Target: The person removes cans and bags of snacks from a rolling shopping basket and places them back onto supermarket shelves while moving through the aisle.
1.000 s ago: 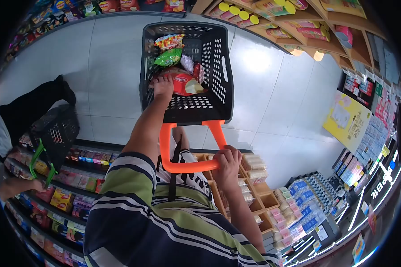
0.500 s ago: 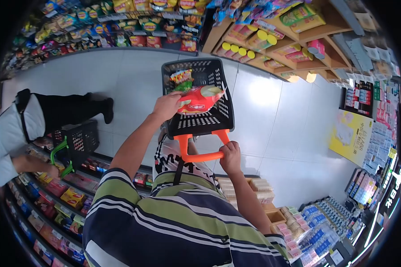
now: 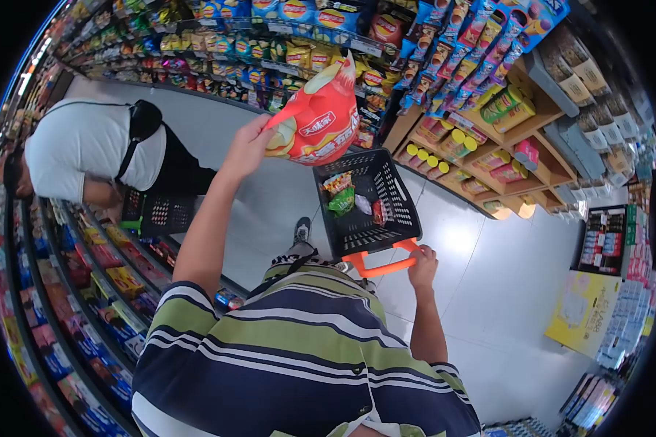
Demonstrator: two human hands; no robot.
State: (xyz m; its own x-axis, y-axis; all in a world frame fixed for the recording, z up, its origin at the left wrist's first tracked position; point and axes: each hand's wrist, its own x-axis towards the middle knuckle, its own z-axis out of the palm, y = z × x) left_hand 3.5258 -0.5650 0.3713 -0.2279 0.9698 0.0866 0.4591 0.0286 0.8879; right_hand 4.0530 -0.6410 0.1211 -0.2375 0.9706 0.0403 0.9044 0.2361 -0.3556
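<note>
My left hand grips the lower left edge of a big red snack bag, raised above and to the left of the basket. My right hand is closed round the right end of the orange handle of a black shopping basket. Inside the basket lie an orange-and-white packet, a green packet, a pale purple packet and a small red packet.
Chip shelves run across the top. Wooden shelves with canisters stand at the upper right, beside hanging snack packets. At the left, a person in white bends over packed shelves, near another black basket.
My left hand has lifted the red bag out of the basket, up and away to the left. The basket, held by my right hand, now appears lower and further right. The other person bends nearer the shelves.
</note>
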